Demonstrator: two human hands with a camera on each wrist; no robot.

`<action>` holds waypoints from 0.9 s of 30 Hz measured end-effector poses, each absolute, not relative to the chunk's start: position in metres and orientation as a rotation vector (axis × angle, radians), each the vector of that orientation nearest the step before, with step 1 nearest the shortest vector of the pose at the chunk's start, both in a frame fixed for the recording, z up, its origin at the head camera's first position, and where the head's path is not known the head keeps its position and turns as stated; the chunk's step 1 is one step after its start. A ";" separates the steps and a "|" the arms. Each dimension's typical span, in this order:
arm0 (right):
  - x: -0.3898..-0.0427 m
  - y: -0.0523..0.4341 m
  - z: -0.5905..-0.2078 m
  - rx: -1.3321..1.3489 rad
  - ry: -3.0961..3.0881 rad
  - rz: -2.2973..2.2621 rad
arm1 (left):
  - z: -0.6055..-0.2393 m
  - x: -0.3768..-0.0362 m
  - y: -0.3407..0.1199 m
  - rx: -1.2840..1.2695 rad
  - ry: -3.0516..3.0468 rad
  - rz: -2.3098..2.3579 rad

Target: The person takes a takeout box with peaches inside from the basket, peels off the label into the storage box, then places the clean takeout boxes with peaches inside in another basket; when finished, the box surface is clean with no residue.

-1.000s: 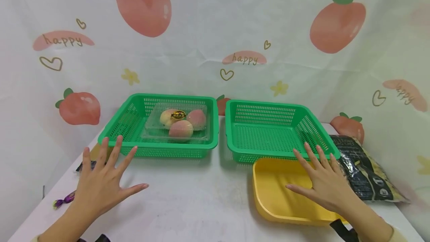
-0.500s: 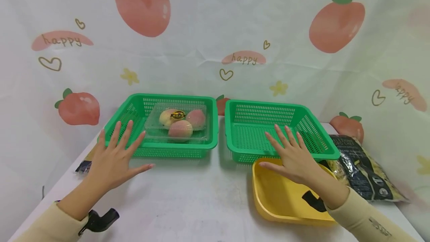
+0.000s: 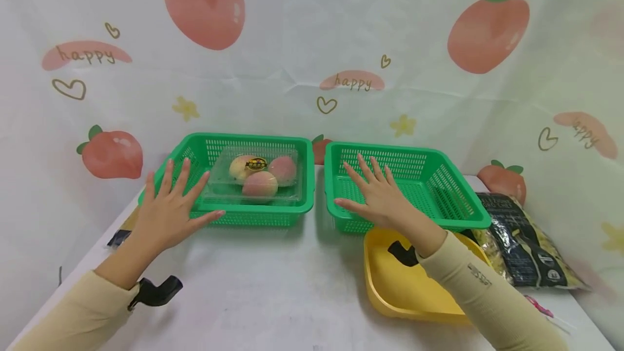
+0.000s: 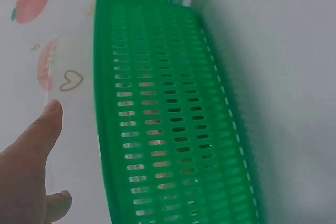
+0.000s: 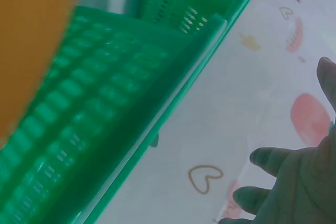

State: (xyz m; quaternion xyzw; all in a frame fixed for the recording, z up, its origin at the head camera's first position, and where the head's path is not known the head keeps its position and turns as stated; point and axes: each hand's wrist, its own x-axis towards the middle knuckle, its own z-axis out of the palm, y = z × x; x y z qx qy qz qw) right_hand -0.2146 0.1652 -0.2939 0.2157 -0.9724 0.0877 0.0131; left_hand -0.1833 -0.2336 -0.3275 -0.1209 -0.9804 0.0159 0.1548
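Note:
My left hand [image 3: 168, 210] is held up with fingers spread, overlapping the front left corner of the left green basket [image 3: 263, 218] in the head view. Inside that basket lies a clear plastic box [image 3: 221, 188] with three peaches [image 3: 260, 184] and a black-and-gold label. Fingers also spread, my right hand [image 3: 380, 196] overlaps the left part of the right green basket [image 3: 450, 194]. Neither hand holds anything. In the left wrist view, my thumb and a finger show beside the slotted basket wall [image 4: 163, 119]. The right wrist view has my fingers [image 5: 270, 161] beside a basket rim [image 5: 157, 121].
A yellow bin [image 3: 387, 291] stands before the right basket, partly under my right sleeve [image 3: 478, 286]. A black-and-yellow bag [image 3: 531, 248] lies at the right. Near it is a small pink item [image 3: 538, 306]. Behind the baskets hangs a peach-print cloth [image 3: 273, 26].
My right hand has moved left and forward, from over the yellow bin to the right basket. My left hand has shifted forward and slightly right; the purple-wrapped candy is now hidden by its sleeve.

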 end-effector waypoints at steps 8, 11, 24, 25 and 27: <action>-0.241 0.129 -0.290 0.670 -3.085 0.515 | -0.315 -0.203 -0.234 -0.318 -2.876 -0.013; -0.250 0.117 -0.293 0.666 -3.100 0.626 | -0.312 -0.211 -0.236 -0.303 -2.904 -0.021; -0.269 0.061 -0.306 0.714 -3.055 1.178 | -0.299 -0.240 -0.227 -0.429 -2.915 -0.108; -0.270 0.058 -0.308 0.683 -3.041 1.234 | -0.298 -0.243 -0.226 -0.426 -2.924 -0.143; -0.273 0.051 -0.314 0.592 -3.015 1.351 | -0.297 -0.248 -0.226 -0.417 -2.956 -0.212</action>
